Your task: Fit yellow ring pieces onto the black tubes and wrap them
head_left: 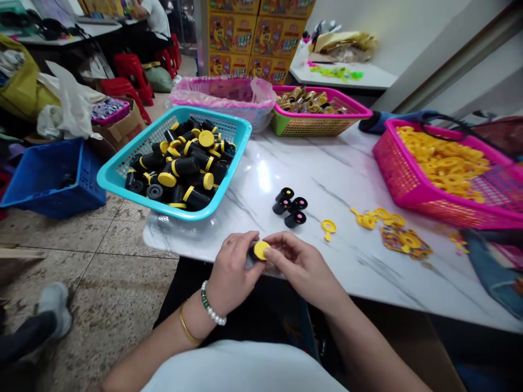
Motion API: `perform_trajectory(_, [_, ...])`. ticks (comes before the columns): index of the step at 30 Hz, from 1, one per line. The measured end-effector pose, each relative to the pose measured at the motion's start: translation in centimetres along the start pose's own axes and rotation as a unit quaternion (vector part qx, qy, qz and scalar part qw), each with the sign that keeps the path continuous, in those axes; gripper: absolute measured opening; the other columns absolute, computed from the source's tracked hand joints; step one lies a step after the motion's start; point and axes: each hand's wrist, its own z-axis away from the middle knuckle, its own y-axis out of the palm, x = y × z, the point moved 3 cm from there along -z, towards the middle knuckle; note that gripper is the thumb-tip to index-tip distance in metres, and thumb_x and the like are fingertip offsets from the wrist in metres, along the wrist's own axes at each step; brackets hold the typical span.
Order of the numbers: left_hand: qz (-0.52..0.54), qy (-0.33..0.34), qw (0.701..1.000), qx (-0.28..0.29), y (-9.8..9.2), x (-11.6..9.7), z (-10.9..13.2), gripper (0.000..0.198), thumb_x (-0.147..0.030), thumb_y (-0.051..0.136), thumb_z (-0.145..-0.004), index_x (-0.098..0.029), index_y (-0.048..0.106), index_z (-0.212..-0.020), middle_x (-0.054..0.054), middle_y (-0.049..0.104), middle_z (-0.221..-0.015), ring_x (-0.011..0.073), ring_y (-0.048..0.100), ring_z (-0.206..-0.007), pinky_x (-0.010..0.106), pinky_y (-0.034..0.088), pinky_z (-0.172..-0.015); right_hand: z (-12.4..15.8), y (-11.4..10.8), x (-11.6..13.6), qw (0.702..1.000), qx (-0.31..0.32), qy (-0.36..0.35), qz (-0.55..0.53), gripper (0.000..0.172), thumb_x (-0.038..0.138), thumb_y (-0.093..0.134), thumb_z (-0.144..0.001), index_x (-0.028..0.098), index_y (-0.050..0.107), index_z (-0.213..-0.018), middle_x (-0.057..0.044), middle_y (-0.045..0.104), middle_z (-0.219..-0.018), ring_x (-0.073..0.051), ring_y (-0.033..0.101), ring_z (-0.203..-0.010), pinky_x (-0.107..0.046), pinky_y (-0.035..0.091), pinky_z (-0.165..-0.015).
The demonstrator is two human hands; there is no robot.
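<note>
Pinched at the fingertips: a short black tube point(251, 254) with a yellow cap point(261, 250) on its end, just above the near edge of the marble table point(347, 169). Left hand point(235, 269) curled round the tube, palm down, beaded bracelet and bangle at the wrist. Right hand point(300, 267) closed on the cap with thumb and forefinger, forearm angled in from the lower right.

Further out on the table: three uncapped tubes point(290, 207), a loose yellow ring point(328, 226), a teal basket point(109, 179) of capped tubes, a pink basket point(408, 185) of yellow rings. Beyond, on the stone floor, a blue crate point(49, 174) and red stools point(131, 76).
</note>
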Motion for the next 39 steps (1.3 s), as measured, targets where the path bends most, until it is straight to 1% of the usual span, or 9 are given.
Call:
perform_trajectory(4, [-0.030, -0.029, 0.999, 0.032, -1.5, -0.8, -0.4, 0.042, -0.033, 0.063, -0.088, -0.009, 0.059, -0.123, 0.009, 0.067, -0.087, 0.0206, 0.064, -0.080, 0.035, 0.056, -0.075, 0.1, 0.9, 0.6, 0.995, 0.073, 0.050, -0.041, 0.042, 0.055, 0.066, -0.083, 0.019, 0.057, -0.103, 0.007, 0.055, -0.060, -0.007, 0.049, -0.047, -0.017, 0.039, -0.043])
perform_trajectory(7, [-0.034, -0.056, 0.993, 0.096, -2.0, -0.8, -1.4, 0.034, -0.031, 0.048, -0.096, -0.011, 0.065, -0.118, 0.008, 0.071, -0.080, 0.0186, 0.065, -0.070, 0.030, 0.053, -0.069, 0.1, 1.8, 0.5, 0.984, 0.115, 0.105, -0.088, 0.046, 0.059, 0.063, -0.084, 0.021, 0.051, -0.107, 0.007, 0.059, -0.056, -0.007, 0.047, -0.036, -0.015, 0.030, -0.032])
perform_trajectory(10, [0.000, -0.092, 0.985, 0.146, -1.9, -0.2, -2.3, 0.032, -0.025, 0.044, -0.097, -0.018, 0.075, -0.097, 0.006, 0.077, -0.086, 0.0172, 0.070, -0.077, 0.026, 0.052, -0.073, 0.1, 2.7, 0.3, 0.982, 0.094, 0.101, -0.129, 0.043, 0.058, 0.064, -0.083, 0.022, 0.048, -0.099, 0.008, 0.058, -0.052, -0.009, 0.049, -0.034, -0.015, 0.035, -0.031])
perform_trajectory(12, [0.038, -0.120, 0.979, 0.157, -2.0, 0.3, -2.6, 0.031, -0.026, 0.047, -0.096, -0.019, 0.077, -0.091, 0.004, 0.078, -0.087, 0.0159, 0.070, -0.077, 0.023, 0.051, -0.071, 0.4, 3.2, 0.2, 0.987, 0.063, 0.082, -0.121, 0.041, 0.058, 0.063, -0.084, 0.023, 0.047, -0.098, 0.011, 0.056, -0.049, -0.009, 0.049, -0.033, -0.016, 0.038, -0.031])
perform_trajectory(15, [0.100, -0.158, 0.967, 0.174, -2.2, 1.0, -2.3, 0.032, -0.032, 0.048, -0.096, -0.019, 0.076, -0.106, 0.002, 0.076, -0.076, 0.0119, 0.065, -0.058, 0.020, 0.047, -0.055, 0.7, 3.5, 0.1, 0.991, 0.040, 0.082, -0.097, 0.043, 0.062, 0.056, -0.087, 0.024, 0.045, -0.105, 0.012, 0.053, -0.048, -0.011, 0.051, -0.032, -0.016, 0.039, -0.030])
perform_trajectory(18, [0.147, -0.187, 0.952, 0.194, -2.6, 1.5, -1.9, 0.041, -0.040, 0.047, -0.097, -0.018, 0.068, -0.125, 0.000, 0.071, -0.066, 0.0081, 0.052, -0.040, 0.018, 0.040, -0.043, 0.2, 3.4, 0.3, 0.986, 0.089, 0.112, -0.087, 0.048, 0.064, 0.056, -0.086, 0.024, 0.046, -0.109, 0.011, 0.055, -0.050, -0.011, 0.053, -0.034, -0.016, 0.041, -0.029])
perform_trajectory(21, [0.166, -0.175, 0.950, 0.196, -2.8, 1.5, -1.5, 0.042, -0.040, 0.049, -0.096, -0.020, 0.065, -0.129, 0.000, 0.070, -0.071, 0.0064, 0.051, -0.040, 0.017, 0.039, -0.042, -0.4, 3.1, 0.7, 0.980, 0.123, 0.120, -0.096, 0.050, 0.063, 0.062, -0.081, 0.022, 0.049, -0.107, 0.010, 0.056, -0.052, -0.010, 0.053, -0.035, -0.015, 0.040, -0.029])
perform_trajectory(31, [0.151, -0.156, 0.964, 0.154, -2.0, 1.1, -1.3, 0.038, -0.018, 0.069, -0.079, -0.026, 0.073, -0.116, -0.005, 0.066, -0.066, 0.0071, 0.050, -0.050, 0.017, 0.043, -0.053, 0.2, 2.6, 0.4, 0.979, 0.103, 0.120, -0.126, 0.054, 0.063, 0.066, -0.079, 0.019, 0.053, -0.107, 0.007, 0.057, -0.055, -0.010, 0.056, -0.040, -0.015, 0.039, -0.031])
perform_trajectory(39, [0.126, -0.147, 0.971, 0.138, -2.2, 0.7, -1.6, 0.023, -0.034, 0.065, -0.086, -0.019, 0.076, -0.099, -0.001, 0.067, -0.067, 0.0085, 0.050, -0.054, 0.018, 0.040, -0.054, 0.4, 1.6, 0.0, 0.987, 0.087, 0.094, -0.097, 0.049, 0.053, 0.070, -0.078, 0.018, 0.054, -0.109, 0.007, 0.055, -0.061, -0.009, 0.056, -0.042, -0.016, 0.041, -0.033])
